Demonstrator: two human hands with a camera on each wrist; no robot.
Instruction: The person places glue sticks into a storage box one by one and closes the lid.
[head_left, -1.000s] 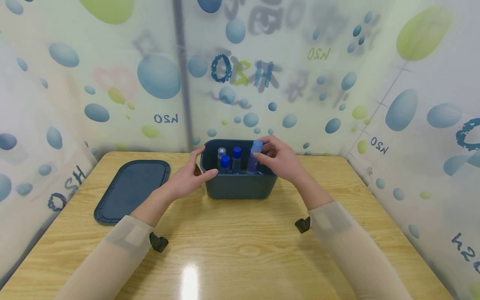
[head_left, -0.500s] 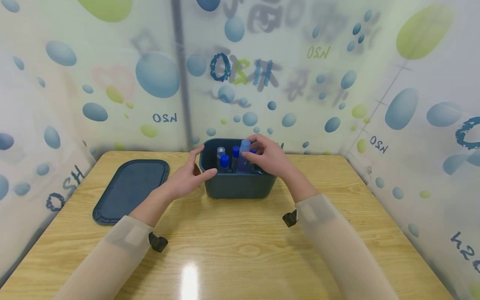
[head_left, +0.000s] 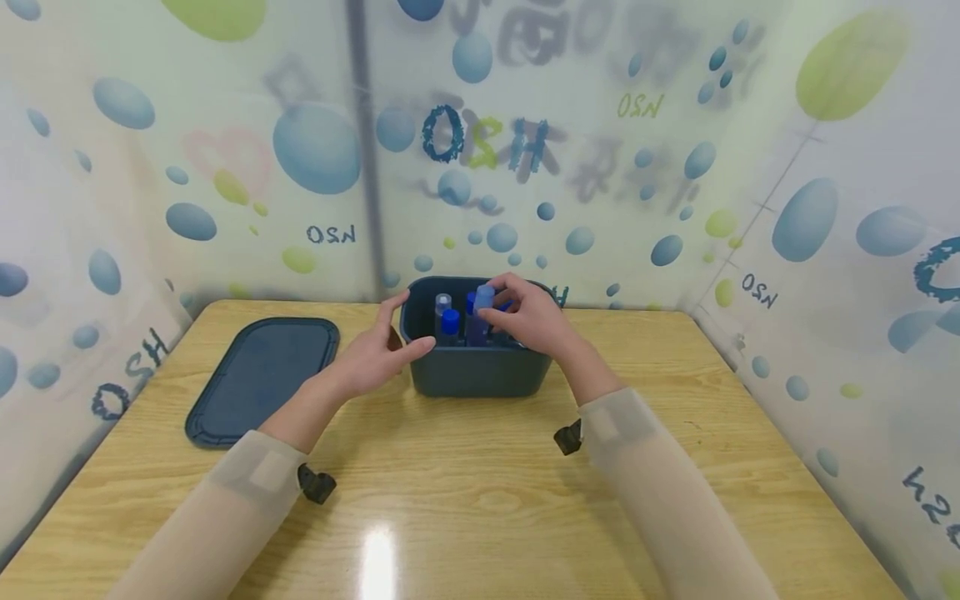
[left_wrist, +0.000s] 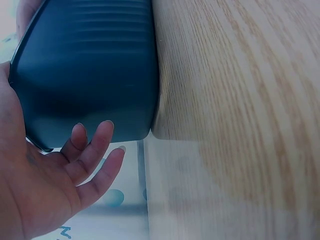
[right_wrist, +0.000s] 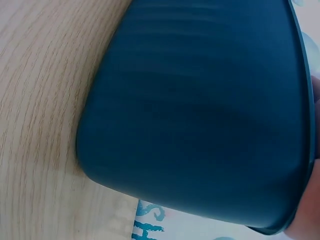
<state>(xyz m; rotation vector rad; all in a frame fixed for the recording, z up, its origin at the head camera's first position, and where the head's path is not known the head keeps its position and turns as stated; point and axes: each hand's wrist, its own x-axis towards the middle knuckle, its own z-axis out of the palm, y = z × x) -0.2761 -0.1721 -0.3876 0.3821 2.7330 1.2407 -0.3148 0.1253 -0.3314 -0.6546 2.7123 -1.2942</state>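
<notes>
Likely positioning: right hand [head_left: 529,319] pinches a bottle [head_left: 483,297] inside the bin [head_left: 480,372] near the desk's [head_left: 465,500] far edge; next needs gentle release; left hand [head_left: 372,358] splayed.

The bin [head_left: 480,372] hides the lower ends of the bottles [head_left: 450,322]

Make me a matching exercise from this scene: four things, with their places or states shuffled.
1. bin
2. dark lid
3. left grip
4. right grip

A. pinches a bottle with a pale-blue cap
B. lies flat on the table
C. stands upright, open-topped
D. touches the bin's left end

Pairs: 1-C, 2-B, 3-D, 4-A
</notes>
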